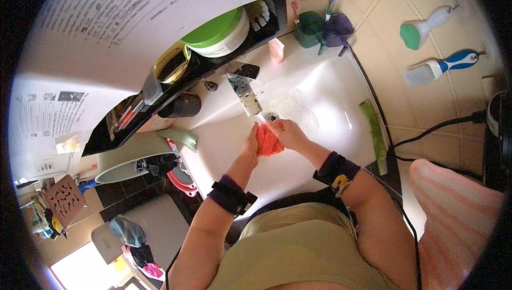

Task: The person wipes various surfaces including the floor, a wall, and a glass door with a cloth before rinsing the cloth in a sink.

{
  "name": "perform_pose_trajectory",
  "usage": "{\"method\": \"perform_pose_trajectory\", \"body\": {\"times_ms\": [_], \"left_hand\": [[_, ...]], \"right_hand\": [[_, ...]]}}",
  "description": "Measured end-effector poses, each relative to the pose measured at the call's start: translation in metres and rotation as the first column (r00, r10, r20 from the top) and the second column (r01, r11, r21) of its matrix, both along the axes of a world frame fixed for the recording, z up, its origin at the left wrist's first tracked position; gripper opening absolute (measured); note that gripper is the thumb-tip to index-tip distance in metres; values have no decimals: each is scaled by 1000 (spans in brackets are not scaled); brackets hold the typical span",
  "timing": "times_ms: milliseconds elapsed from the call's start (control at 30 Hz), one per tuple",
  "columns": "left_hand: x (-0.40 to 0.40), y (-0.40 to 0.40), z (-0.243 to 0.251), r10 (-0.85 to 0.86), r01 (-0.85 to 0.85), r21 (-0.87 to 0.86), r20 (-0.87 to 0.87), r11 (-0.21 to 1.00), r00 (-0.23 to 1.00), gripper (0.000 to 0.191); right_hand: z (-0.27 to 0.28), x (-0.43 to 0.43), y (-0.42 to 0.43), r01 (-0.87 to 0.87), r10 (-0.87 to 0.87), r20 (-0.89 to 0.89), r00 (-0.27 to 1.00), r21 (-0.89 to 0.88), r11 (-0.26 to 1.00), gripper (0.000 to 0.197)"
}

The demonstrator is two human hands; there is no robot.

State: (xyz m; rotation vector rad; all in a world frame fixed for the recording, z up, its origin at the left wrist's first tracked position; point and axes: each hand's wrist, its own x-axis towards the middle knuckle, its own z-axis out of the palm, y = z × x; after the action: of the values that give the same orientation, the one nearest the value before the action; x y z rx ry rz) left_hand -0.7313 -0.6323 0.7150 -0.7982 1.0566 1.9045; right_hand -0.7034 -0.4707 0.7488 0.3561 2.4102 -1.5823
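Observation:
Low over the white washbasin (224,158), a wet-looking coral-red cloth (270,142) is bunched between my two hands. My left hand (251,142) grips its left side, fingers along the edge. From above and to the right, my right hand (289,133) presses on it, with a bit of red showing at the fingers. The chrome faucet (245,94) ends just beyond the cloth, and a thin stream of water runs from its spout. Behind my fingers, the drain (272,116) is partly visible, with foamy water around it.
A green comb (374,136) lies on the basin's right rim. Pink soap (276,50) and two cups (310,30) with toothbrushes stand at the back. A black shelf (224,64) overhangs the rear left. At right hang black cords (436,128) and a striped pink towel (452,218).

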Motion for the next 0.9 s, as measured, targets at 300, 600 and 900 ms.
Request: {"method": "perform_pose_trajectory", "body": {"times_ms": [300, 600, 900], "left_hand": [[-29, -3, 43, -383, 294, -451, -119, 842, 916, 46], [-33, -36, 44, -436, 238, -374, -641, 896, 631, 40], [-28, -30, 60, -367, 291, -231, -696, 928, 617, 22]], "right_hand": [[37, -35, 13, 366, -96, 404, 910, -672, 644, 45], [42, -48, 10, 366, 167, 431, 887, -876, 315, 37], [46, -37, 12, 85, 165, 308, 937, -658, 748, 37]]}}
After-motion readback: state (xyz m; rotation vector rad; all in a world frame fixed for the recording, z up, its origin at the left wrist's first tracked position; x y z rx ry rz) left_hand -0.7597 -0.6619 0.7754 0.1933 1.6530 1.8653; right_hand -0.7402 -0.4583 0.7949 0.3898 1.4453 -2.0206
